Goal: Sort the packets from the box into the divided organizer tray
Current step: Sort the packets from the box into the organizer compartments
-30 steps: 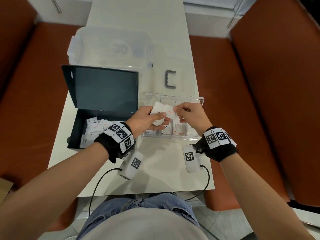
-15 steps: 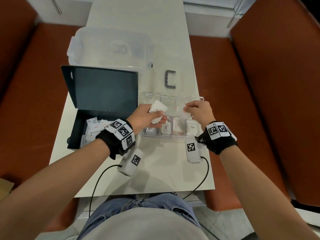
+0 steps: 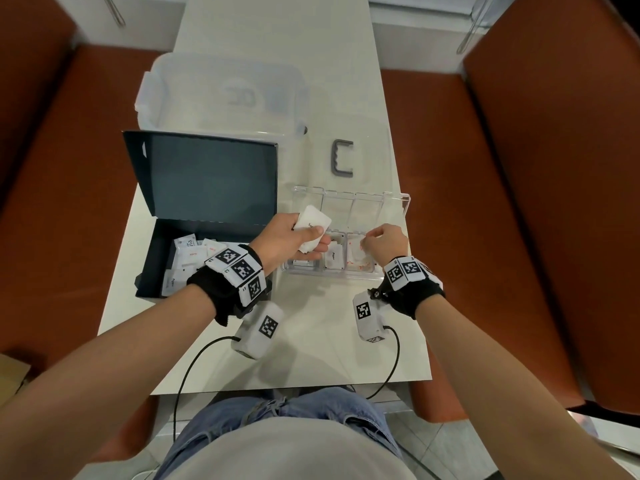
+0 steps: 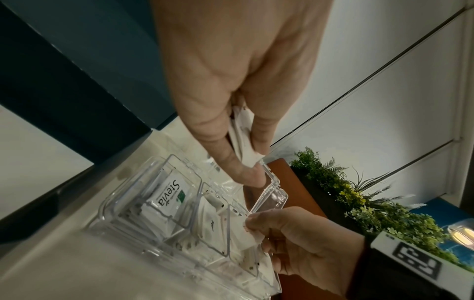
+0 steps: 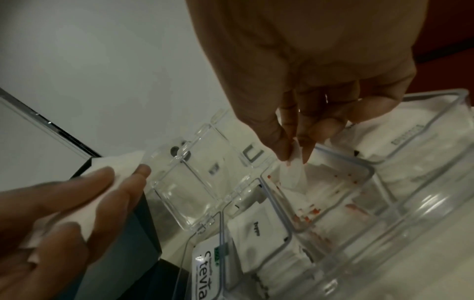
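The clear divided organizer tray [image 3: 332,276] lies on the white table with its lid [image 3: 363,204] flipped open at the back. My left hand [image 3: 311,239] hovers over the tray's left end and grips a small stack of white packets [image 3: 313,221] [image 4: 242,140] [image 5: 113,168]. My right hand [image 3: 365,242] [image 5: 295,154] pinches one white packet [image 5: 295,172] [image 4: 252,238], lowered into a compartment that holds red-printed packets [image 5: 323,203]. A Stevia packet [image 4: 168,195] stands in the leftmost compartment. The dark box [image 3: 152,258] at the left holds several more packets [image 3: 188,256].
A large clear storage bin [image 3: 221,95] stands behind the dark box's raised lid [image 3: 207,178]. A grey handle [image 3: 343,157] lies on a clear lid behind the tray. Orange benches [image 3: 519,202] flank the narrow table. Cables hang from both wrist cameras over the near table edge.
The hands were together in front of the tray. My right hand has drawn one packet off the left hand's stack and carried it right and down into a compartment. The left hand has barely moved.
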